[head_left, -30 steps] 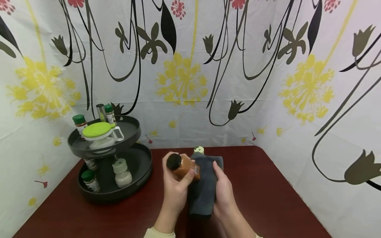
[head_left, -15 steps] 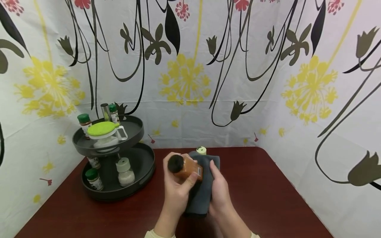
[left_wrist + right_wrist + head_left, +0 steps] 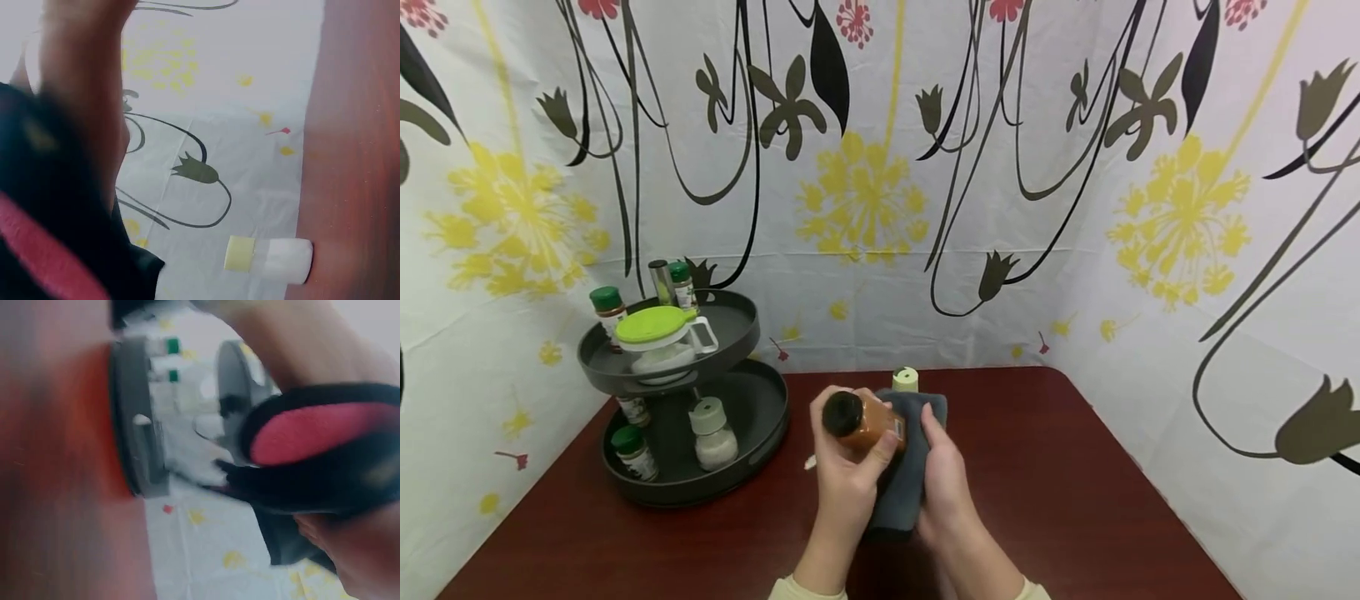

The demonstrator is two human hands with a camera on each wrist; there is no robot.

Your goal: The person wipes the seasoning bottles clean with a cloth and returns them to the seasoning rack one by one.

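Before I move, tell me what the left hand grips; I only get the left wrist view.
Observer: The left hand grips an orange-brown bottle with a black cap.
Operator: Now report on the right hand.
Observer: It holds a grey cloth.
Operator: Tell me what stands at the left of the table.
Observer: A dark two-tier rack stands there.

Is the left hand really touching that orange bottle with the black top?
Touching. The head view shows the left hand gripping the orange bottle, its thumb lying against the side.
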